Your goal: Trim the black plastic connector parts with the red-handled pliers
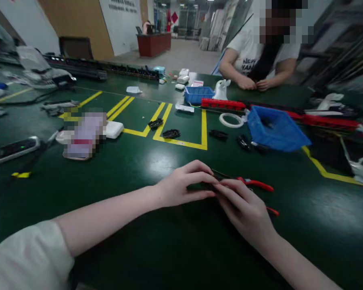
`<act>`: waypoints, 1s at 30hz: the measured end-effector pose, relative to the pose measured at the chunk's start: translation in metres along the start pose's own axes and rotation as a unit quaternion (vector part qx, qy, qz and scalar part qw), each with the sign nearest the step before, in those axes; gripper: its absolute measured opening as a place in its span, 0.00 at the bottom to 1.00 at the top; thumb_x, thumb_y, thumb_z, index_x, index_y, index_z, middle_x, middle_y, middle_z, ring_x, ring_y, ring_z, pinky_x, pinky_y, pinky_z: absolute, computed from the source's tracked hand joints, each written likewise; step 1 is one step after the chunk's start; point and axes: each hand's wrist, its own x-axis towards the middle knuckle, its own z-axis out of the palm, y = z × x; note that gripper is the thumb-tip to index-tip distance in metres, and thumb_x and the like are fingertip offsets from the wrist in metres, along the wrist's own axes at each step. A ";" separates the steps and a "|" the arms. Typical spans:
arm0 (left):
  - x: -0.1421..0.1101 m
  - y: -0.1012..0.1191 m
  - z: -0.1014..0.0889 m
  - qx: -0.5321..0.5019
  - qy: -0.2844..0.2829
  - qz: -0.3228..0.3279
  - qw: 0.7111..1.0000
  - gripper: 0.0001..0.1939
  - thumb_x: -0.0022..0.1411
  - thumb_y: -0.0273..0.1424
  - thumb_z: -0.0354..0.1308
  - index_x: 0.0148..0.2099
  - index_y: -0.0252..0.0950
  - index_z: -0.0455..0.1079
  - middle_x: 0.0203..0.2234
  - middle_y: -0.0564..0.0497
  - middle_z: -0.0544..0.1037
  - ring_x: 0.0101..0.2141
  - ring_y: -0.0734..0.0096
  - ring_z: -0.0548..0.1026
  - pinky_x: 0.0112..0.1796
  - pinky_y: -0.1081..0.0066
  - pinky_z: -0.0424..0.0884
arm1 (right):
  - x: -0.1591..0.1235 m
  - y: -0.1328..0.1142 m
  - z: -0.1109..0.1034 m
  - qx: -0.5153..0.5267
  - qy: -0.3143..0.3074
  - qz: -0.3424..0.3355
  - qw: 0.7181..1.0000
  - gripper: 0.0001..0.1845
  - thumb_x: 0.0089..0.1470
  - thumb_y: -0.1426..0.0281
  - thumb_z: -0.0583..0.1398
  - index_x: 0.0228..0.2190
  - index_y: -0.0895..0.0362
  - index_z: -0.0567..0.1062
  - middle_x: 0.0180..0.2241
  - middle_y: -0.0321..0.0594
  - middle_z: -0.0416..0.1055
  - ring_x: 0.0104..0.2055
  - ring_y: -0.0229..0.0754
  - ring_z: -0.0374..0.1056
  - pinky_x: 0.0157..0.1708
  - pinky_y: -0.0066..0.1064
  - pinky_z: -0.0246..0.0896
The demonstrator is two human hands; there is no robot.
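My left hand [189,183] and my right hand [245,207] meet over the green table. Their fingertips close together on a small dark part [208,186], mostly covered by the fingers, so its kind does not show. Red-handled pliers [261,184] lie just beyond and beside my right hand, one handle partly behind it. Farther up the table are small black parts: one [171,133] inside a yellow-taped box, another [155,123] on the tape to its left, and a third [218,134] to its right.
A blue bin [275,131] stands at right, near a white tape ring [230,120] and long red strips [224,104]. At left lie a blurred-out phone [86,135], a white case [113,129] and a grey device [15,149]. Across the table, a person [260,60] works with both hands.
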 end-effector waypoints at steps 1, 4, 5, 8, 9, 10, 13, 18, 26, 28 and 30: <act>0.000 0.000 -0.002 -0.002 0.007 -0.008 1.000 0.12 0.67 0.31 0.63 0.51 0.31 0.74 0.44 0.42 0.74 0.47 0.64 0.74 0.50 0.64 0.75 | 0.003 -0.002 0.001 0.009 0.012 0.011 1.000 0.15 0.61 0.77 0.58 0.49 0.58 0.74 0.43 0.48 0.73 0.42 0.46 0.74 0.38 0.36 0.71; -0.001 0.000 -0.007 -0.005 0.030 -0.031 0.999 0.12 0.67 0.32 0.63 0.50 0.33 0.74 0.45 0.43 0.74 0.48 0.64 0.75 0.50 0.63 0.74 | 0.011 -0.006 0.006 0.032 0.031 0.044 0.998 0.12 0.61 0.74 0.59 0.46 0.56 0.76 0.41 0.45 0.74 0.40 0.45 0.74 0.38 0.35 0.71; -0.001 0.000 -0.009 -0.004 0.037 -0.041 0.998 0.12 0.66 0.32 0.63 0.50 0.33 0.74 0.45 0.44 0.74 0.48 0.63 0.75 0.51 0.63 0.74 | 0.014 -0.007 0.007 0.035 0.029 0.056 0.997 0.10 0.61 0.73 0.59 0.44 0.55 0.76 0.41 0.44 0.74 0.40 0.45 0.74 0.37 0.35 0.71; -0.003 0.000 -0.015 0.003 0.047 -0.059 0.997 0.11 0.67 0.33 0.62 0.49 0.34 0.75 0.45 0.45 0.74 0.48 0.64 0.75 0.51 0.63 0.74 | 0.023 -0.013 0.009 0.046 0.008 0.096 0.994 0.07 0.62 0.69 0.59 0.39 0.54 0.77 0.39 0.42 0.74 0.38 0.45 0.74 0.34 0.35 0.71; -0.004 -0.001 -0.018 0.005 0.042 -0.057 0.998 0.11 0.67 0.32 0.62 0.50 0.34 0.75 0.45 0.44 0.74 0.48 0.64 0.75 0.51 0.63 0.74 | 0.027 -0.015 0.009 0.048 0.001 0.108 0.993 0.07 0.62 0.68 0.58 0.38 0.54 0.77 0.38 0.42 0.74 0.37 0.45 0.74 0.33 0.36 0.71; -0.005 -0.001 -0.021 0.006 0.033 -0.050 0.998 0.12 0.67 0.32 0.61 0.51 0.33 0.74 0.46 0.44 0.74 0.49 0.63 0.75 0.51 0.63 0.74 | 0.030 -0.017 0.009 0.050 -0.005 0.118 0.992 0.08 0.62 0.67 0.58 0.37 0.54 0.77 0.38 0.42 0.74 0.37 0.45 0.74 0.33 0.36 0.71; -0.011 -0.004 -0.032 0.013 0.006 -0.026 1.000 0.13 0.68 0.32 0.61 0.52 0.33 0.73 0.47 0.43 0.72 0.50 0.63 0.74 0.51 0.63 0.74 | 0.037 -0.022 0.011 0.061 -0.021 0.125 0.990 0.10 0.63 0.64 0.58 0.38 0.54 0.78 0.39 0.43 0.75 0.38 0.46 0.75 0.34 0.38 0.72; -0.023 -0.010 -0.039 0.029 -0.005 -0.019 0.999 0.12 0.68 0.33 0.61 0.51 0.33 0.73 0.47 0.43 0.72 0.49 0.63 0.74 0.51 0.63 0.75 | 0.038 -0.028 0.021 0.111 -0.026 0.108 0.988 0.08 0.62 0.66 0.58 0.40 0.53 0.78 0.39 0.43 0.76 0.39 0.45 0.75 0.37 0.36 0.74; -0.025 -0.006 -0.029 0.015 -0.037 0.003 0.999 0.10 0.67 0.31 0.61 0.49 0.34 0.72 0.46 0.43 0.73 0.48 0.63 0.75 0.49 0.63 0.76 | 0.031 -0.034 0.015 0.202 -0.053 0.152 0.966 0.06 0.59 0.71 0.61 0.37 0.53 0.78 0.36 0.41 0.76 0.38 0.43 0.75 0.35 0.33 0.73; -0.025 -0.007 -0.029 0.021 -0.050 -0.002 0.999 0.10 0.67 0.31 0.62 0.50 0.35 0.72 0.46 0.43 0.73 0.48 0.63 0.75 0.48 0.62 0.77 | 0.030 -0.035 0.015 0.226 -0.060 0.173 0.957 0.05 0.59 0.72 0.61 0.36 0.54 0.78 0.36 0.41 0.76 0.37 0.43 0.74 0.35 0.34 0.72; -0.026 -0.007 -0.029 0.035 -0.066 -0.007 0.997 0.10 0.67 0.30 0.61 0.50 0.36 0.71 0.47 0.44 0.73 0.48 0.62 0.75 0.48 0.62 0.77 | 0.028 -0.034 0.016 0.247 -0.070 0.196 0.946 0.05 0.58 0.73 0.61 0.34 0.54 0.78 0.35 0.40 0.76 0.36 0.42 0.74 0.35 0.34 0.71</act>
